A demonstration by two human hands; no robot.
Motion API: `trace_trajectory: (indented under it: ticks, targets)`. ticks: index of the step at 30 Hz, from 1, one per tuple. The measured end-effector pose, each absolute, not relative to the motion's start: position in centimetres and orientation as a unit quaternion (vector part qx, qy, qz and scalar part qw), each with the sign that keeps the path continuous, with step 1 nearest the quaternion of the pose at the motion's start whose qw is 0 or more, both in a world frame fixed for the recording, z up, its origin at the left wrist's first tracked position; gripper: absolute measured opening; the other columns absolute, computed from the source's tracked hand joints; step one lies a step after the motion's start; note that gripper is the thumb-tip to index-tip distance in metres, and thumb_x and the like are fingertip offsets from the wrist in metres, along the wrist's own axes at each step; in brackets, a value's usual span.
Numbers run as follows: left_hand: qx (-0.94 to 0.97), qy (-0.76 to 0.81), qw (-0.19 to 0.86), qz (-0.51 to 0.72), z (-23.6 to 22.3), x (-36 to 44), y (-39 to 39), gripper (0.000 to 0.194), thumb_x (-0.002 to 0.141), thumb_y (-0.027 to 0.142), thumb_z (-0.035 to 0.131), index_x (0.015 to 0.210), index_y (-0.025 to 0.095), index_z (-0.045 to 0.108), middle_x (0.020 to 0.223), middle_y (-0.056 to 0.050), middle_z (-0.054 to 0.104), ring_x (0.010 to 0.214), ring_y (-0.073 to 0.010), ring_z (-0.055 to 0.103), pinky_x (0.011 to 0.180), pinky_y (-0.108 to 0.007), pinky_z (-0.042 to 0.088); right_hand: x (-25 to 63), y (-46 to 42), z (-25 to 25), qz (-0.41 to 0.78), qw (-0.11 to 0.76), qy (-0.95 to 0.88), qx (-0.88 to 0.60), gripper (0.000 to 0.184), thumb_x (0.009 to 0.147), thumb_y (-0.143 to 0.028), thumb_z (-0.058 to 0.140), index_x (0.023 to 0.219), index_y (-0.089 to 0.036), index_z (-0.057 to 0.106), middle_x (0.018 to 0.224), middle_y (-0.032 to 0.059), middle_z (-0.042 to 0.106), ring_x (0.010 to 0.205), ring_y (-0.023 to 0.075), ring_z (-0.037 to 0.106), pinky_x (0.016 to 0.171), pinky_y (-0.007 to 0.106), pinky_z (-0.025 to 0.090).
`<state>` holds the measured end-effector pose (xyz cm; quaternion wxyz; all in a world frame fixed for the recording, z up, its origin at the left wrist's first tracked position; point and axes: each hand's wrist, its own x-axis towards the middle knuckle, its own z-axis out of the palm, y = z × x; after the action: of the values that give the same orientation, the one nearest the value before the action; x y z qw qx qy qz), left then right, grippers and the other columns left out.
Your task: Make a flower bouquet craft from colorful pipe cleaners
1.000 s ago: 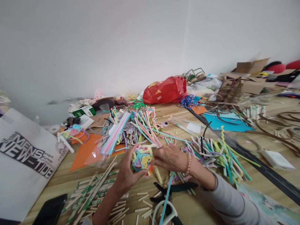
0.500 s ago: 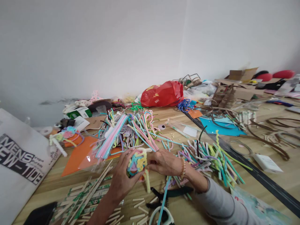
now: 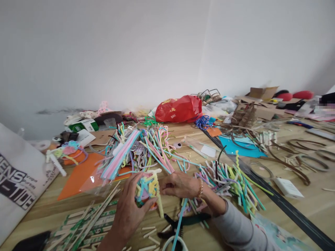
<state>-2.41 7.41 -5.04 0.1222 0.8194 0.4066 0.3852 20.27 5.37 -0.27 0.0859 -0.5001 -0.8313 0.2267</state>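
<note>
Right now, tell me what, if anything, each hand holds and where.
The left hand holds the pastel fuzzy ball by its left side; whether the right hand grips anything cannot be told.

Your left hand point(image 3: 128, 209) grips the ball point(image 3: 146, 190); your right hand point(image 3: 180, 184), fingers curled, is just right of it, contact unclear. Pliers point(image 3: 192, 219) lie nearer you than the ball, sticks point(image 3: 87, 223) to its left. Beyond it are pipe cleaners point(image 3: 123, 153) and a red bag point(image 3: 179, 109); well right, a white box point(image 3: 288, 188).

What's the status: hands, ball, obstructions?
Left hand gripping the fuzzy multicoloured ball. Right hand close beside it, contact unclear. Dark-handled tool lies on the near side, apparently not blocking.
</note>
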Motion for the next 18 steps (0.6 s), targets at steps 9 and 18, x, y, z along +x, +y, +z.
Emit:
trace_trajectory:
  ticks: [9,18]
  targets:
    - [0.616,0.425,0.415,0.517,-4.2,-2.9,7.5,0.048,0.094,0.054,0.035,0.124,0.020,0.051,0.123,-0.011,0.060,0.115,-0.0267,0.057,0.100,-0.043,0.042,23.8,6.1,0.4,0.093,0.026,-0.755,-0.649,0.022,0.093,-0.026,0.047,0.092,-0.018,0.067,0.088,0.0096,0.072,0.085,0.0223,0.067,0.068,0.026,0.038]
    - [0.567,0.418,0.422,0.571,-5.2,-3.6,8.4,0.043,0.093,0.051,0.040,0.102,0.017,0.066,0.111,-0.009,0.068,0.110,-0.0253,0.060,0.100,-0.040,0.043,27.1,6.9,-1.1,0.039,-0.049,-0.691,-0.720,0.022,0.091,-0.021,0.046,0.091,-0.016,0.068,0.093,0.0140,0.071,0.092,0.0264,0.067,0.069,0.029,0.041]
